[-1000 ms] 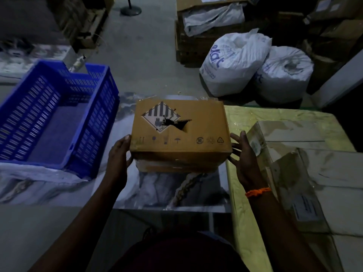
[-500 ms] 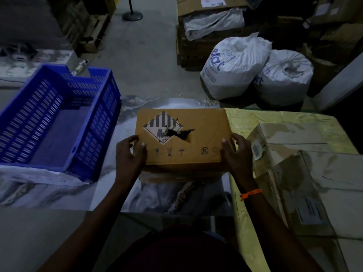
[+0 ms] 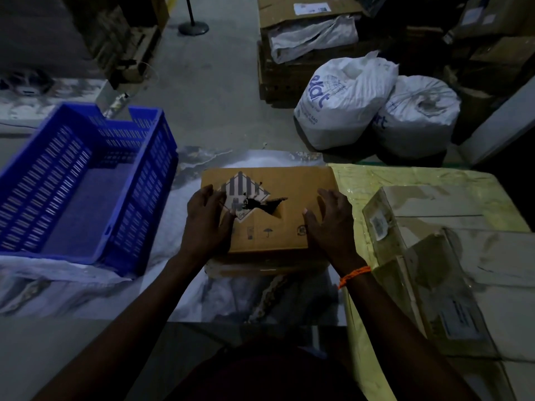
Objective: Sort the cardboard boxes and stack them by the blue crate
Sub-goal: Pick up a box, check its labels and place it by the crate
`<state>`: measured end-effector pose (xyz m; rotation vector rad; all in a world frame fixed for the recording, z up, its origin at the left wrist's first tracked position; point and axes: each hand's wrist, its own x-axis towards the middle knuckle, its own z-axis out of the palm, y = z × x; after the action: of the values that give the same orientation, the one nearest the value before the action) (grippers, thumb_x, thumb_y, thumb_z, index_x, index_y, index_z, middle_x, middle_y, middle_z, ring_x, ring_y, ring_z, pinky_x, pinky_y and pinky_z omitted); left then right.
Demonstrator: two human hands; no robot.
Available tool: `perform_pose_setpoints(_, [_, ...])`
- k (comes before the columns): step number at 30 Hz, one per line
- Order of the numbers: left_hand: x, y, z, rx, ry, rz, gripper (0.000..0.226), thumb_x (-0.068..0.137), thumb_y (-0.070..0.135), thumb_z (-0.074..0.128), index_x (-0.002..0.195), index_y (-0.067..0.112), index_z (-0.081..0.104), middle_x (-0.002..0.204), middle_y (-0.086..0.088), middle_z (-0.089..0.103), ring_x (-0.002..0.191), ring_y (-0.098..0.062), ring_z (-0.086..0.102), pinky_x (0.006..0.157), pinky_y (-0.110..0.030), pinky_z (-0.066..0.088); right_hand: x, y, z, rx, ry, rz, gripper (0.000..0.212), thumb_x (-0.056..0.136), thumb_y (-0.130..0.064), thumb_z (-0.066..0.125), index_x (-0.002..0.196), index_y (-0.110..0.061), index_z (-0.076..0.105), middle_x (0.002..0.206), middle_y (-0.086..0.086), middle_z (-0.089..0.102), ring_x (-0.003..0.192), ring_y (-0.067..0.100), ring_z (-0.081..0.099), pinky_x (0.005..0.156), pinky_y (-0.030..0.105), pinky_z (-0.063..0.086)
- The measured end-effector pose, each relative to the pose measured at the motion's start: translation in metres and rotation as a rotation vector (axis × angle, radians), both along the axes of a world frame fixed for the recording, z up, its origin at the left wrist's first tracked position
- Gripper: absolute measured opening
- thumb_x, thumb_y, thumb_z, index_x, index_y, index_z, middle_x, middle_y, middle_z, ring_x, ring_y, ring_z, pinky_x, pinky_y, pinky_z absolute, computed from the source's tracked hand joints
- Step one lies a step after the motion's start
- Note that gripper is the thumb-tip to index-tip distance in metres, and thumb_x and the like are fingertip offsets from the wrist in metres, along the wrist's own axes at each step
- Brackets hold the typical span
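Crate (image 3: 86,186), blue, fills the left of the frame. Just right of it, at centre, a torn box (image 3: 289,192) sits on another box (image 3: 260,269). Left hand (image 3: 207,221) and right hand (image 3: 333,224) lie flat on its top, fingers spread. Pale boxes (image 3: 463,256) crowd the right.
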<state>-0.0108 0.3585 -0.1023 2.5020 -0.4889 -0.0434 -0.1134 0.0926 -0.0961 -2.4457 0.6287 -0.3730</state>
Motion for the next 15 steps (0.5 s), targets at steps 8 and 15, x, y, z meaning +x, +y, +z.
perform_pose_setpoints(8, [-0.006,-0.002,-0.004,0.033,-0.080,0.005,0.057,0.101,0.043,0.055,0.149,0.014,0.046,0.159,-0.015,0.034,0.148,-0.032,0.028,0.116,-0.052,0.032,0.001,-0.001,-0.003,-0.117,0.005,0.023,0.060,0.093,-0.044,0.057,0.139,-0.005,0.057,0.143,0.023,0.049,0.132,0.041,0.047,0.105,0.054,0.046])
perform_pose_setpoints(15, [-0.002,-0.006,-0.009,0.275,-0.066,-0.107,0.076,0.099,0.064,0.011,0.162,0.024,0.017,0.171,-0.008,0.003,0.158,-0.028,0.000,0.122,-0.061,0.006,0.010,0.002,-0.006,-0.352,0.281,0.243,0.085,0.094,-0.068,0.008,0.164,-0.023,0.021,0.173,0.011,0.012,0.159,0.031,0.009,0.123,0.060,0.009])
